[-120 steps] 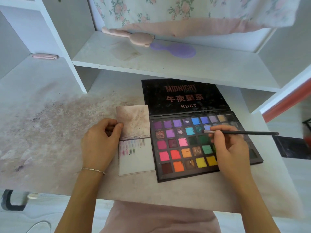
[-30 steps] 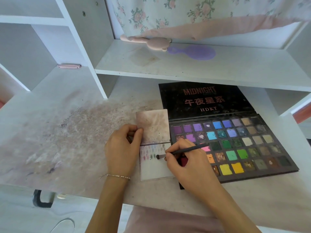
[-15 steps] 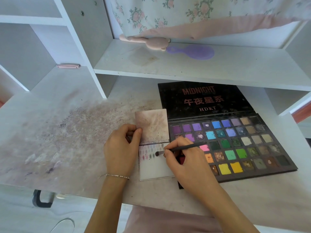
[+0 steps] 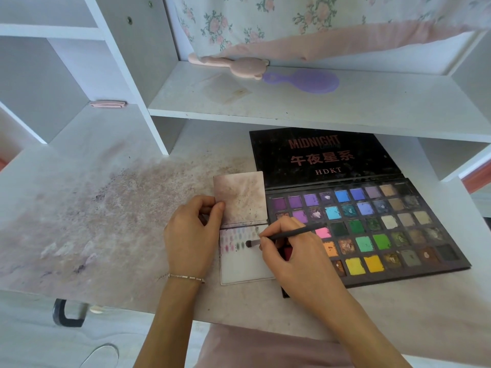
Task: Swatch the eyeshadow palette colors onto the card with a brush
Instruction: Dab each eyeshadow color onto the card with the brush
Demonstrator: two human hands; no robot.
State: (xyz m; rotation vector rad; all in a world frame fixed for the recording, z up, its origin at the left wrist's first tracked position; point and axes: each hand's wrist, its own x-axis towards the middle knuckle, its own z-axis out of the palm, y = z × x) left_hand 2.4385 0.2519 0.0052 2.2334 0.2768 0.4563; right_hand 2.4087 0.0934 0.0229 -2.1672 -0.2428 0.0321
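The flat white card (image 4: 245, 266), dotted with small colour smudges, lies near the desk's (image 4: 106, 235) front edge, touching the matte black palette (image 4: 372, 229). The right hand (image 4: 297, 253) pinches the slim brush (image 4: 281, 237), bristles on the card; the left hand (image 4: 191, 235) grips the stained flap.

One head-worn wide-angle view looks forward and down, close over the desk (image 4: 111, 208).

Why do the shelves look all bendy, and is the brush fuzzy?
Head view: the wide lens bows the shelf edges near the borders; soft daylight, no glare; the brush tip over the card looks slightly soft, the palette colours clear.
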